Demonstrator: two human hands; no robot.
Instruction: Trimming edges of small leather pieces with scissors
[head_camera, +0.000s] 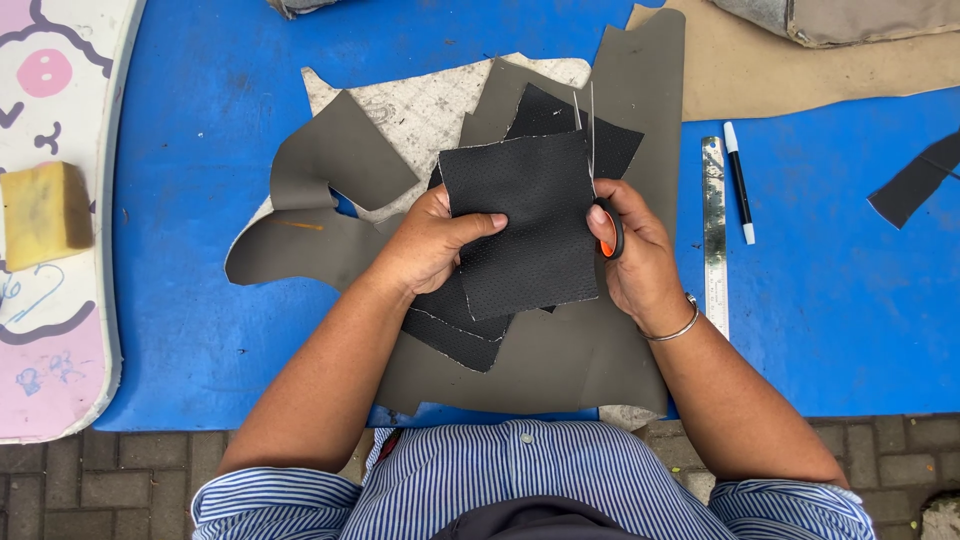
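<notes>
Trimming a black perforated sheet with scissors over a blue table.

The left hand (430, 240) is clenched on the black perforated sheet (525, 225), thumb across its face at 9 o'clock, holding it up above the grey offcuts (330, 160) piled at the middle of the blue table (190, 120). The right hand (635, 255) grasps the scissors (605, 235), fingers through the black and orange loops at the sheet's 3 o'clock edge, the thin blades pointing toward 12 o'clock along that edge. To cut well, I judge the sheet should be kept taut and flat, the blades close to the edge line, and the left thumb well away from their path. A steel ruler (714, 235) and a white marker (740, 195) lie at 3 o'clock of the right hand; a yellow sponge (42, 215) sits far off at 9 o'clock.
</notes>
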